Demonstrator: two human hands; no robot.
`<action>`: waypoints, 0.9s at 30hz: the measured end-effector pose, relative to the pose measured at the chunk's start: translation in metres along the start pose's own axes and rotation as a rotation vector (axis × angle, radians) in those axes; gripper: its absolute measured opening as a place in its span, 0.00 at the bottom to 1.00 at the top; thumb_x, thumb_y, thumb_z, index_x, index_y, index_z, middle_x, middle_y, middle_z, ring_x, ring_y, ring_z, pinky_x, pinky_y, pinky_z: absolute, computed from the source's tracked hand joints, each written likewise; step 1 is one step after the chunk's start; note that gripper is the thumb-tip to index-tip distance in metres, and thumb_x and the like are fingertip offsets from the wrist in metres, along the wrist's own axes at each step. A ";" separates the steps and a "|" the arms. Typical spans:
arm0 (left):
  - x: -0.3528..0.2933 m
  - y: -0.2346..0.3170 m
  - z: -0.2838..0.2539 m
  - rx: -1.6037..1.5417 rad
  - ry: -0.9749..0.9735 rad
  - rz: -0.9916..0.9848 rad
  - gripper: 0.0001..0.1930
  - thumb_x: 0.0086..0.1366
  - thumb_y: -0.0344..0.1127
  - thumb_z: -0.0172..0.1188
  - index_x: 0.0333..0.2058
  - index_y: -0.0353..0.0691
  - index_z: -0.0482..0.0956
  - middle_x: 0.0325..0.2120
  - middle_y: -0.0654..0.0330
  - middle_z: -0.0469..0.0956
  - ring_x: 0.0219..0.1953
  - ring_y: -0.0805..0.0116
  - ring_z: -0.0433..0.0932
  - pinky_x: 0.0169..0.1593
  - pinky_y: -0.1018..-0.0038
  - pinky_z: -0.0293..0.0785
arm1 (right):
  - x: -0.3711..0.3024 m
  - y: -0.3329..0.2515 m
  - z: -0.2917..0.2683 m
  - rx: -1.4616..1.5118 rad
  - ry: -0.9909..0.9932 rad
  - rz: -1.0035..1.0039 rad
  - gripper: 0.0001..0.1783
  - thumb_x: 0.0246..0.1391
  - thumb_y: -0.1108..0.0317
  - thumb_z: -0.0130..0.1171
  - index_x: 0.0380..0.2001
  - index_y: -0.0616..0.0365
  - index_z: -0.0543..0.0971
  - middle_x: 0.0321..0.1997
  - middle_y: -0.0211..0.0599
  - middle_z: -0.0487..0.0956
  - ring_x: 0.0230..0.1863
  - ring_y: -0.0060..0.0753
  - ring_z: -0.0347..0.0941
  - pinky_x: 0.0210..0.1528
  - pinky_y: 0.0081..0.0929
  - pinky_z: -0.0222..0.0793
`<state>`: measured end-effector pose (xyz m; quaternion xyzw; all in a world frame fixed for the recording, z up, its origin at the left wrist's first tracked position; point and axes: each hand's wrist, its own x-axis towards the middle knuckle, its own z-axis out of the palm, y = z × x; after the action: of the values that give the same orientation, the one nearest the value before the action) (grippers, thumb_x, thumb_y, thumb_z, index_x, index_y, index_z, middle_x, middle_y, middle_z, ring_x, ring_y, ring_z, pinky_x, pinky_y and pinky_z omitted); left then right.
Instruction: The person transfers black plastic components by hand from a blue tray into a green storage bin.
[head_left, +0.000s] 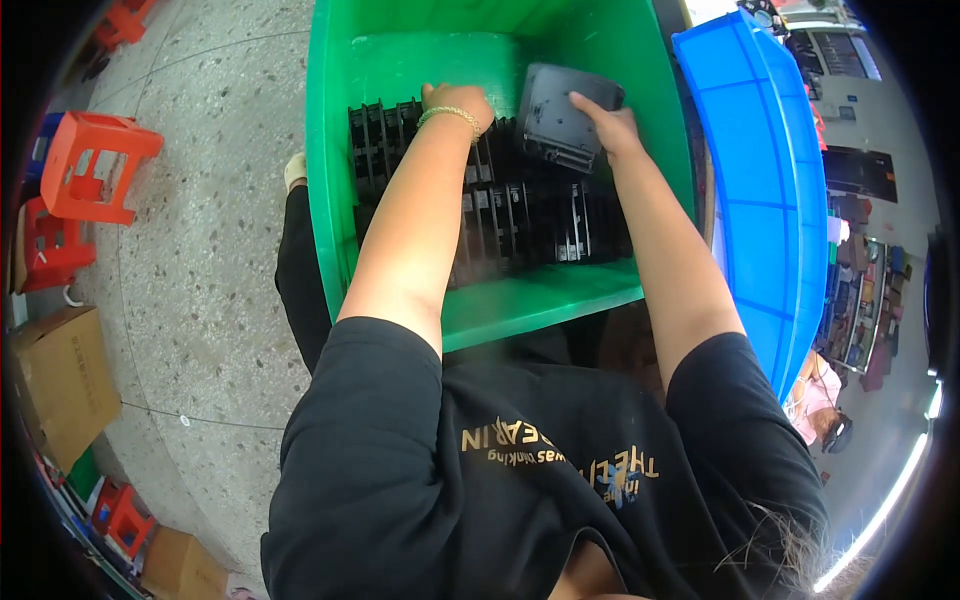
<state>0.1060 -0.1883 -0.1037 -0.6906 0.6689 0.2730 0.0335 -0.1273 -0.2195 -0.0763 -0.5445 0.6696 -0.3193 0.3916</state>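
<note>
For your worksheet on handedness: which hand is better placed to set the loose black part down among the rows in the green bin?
Right. The right hand already holds the black part above the rows in the green bin; the left hand rests on the stacked parts, probably steadying them.

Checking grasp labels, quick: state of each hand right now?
Left hand: resting on the black parts in the green bin; grip cannot be told.
Right hand: closed on a black plastic part, holding it.

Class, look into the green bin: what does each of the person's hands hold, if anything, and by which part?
The right hand grips a flat black plastic part by its right edge, lifted above the rows. The left hand rests on the packed black parts; whether it grips one cannot be told.
</note>
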 end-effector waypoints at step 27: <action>0.040 -0.030 0.021 -0.643 0.201 0.249 0.17 0.60 0.36 0.41 0.45 0.43 0.72 0.34 0.54 0.80 0.40 0.62 0.77 0.49 0.69 0.69 | -0.026 -0.029 0.083 -1.014 -0.202 0.136 0.53 0.31 0.42 0.64 0.54 0.70 0.59 0.49 0.47 0.72 0.51 0.41 0.70 0.50 0.30 0.68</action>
<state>0.1255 -0.2123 -0.1479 -0.6023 0.6278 0.4022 -0.2853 -0.0386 -0.2003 -0.0874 -0.6489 0.7329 0.1254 0.1615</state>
